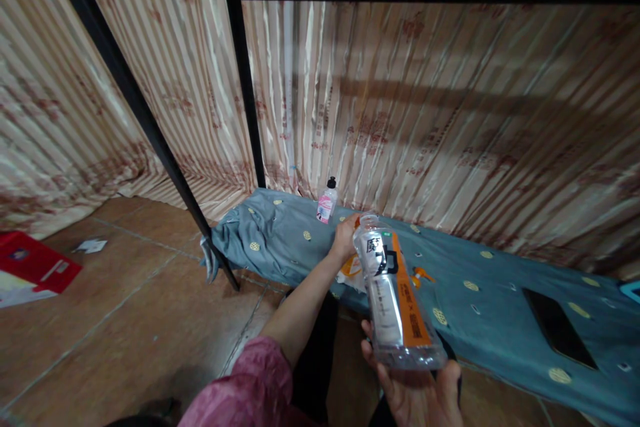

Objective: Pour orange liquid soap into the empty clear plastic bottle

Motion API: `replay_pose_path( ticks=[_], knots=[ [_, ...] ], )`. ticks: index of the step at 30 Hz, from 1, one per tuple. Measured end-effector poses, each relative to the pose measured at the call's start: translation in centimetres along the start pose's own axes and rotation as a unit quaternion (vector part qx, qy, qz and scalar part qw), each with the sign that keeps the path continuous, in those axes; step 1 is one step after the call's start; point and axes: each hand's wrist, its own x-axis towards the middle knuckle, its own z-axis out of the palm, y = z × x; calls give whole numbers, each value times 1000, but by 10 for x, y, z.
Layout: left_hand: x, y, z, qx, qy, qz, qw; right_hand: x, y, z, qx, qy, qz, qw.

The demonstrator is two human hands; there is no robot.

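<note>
A clear, empty-looking plastic bottle [387, 297] with an orange and silver label is tilted, its open neck pointing away from me. My right hand [420, 393] supports it from below, fingers and thumb around the base. Beside the bottle's neck, my left hand [345, 237] has its fingers curled; a bit of orange shows at the fingertips, but what they hold is partly hidden. An orange and white packet [353, 273] lies below my left wrist. Behind the bottle is a small orange piece like a spray head [423, 275].
A blue-grey cloth with yellow motifs [280, 233] covers the low bench. On it are a small bottle with a black cap [327, 201] and a dark phone [560, 328]. Black frame posts [245, 90] and striped curtains [380, 113] surround it. A red box [37, 263] sits on the tiled floor.
</note>
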Motion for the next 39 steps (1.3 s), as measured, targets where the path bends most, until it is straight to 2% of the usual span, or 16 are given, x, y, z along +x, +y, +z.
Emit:
replay_pose_path(
  ticks=[11, 26, 39],
  knots=[
    [1, -2, 2, 4, 4, -16, 1000, 1, 0, -2, -5, 8, -9, 1000],
    [0, -6, 3, -1, 13, 17, 1000, 0, -1, -3, 1, 7, 0, 1000],
    [0, -2, 1, 5, 9, -5, 1000, 2, 0, -5, 7, -1, 3, 1000]
  ],
)
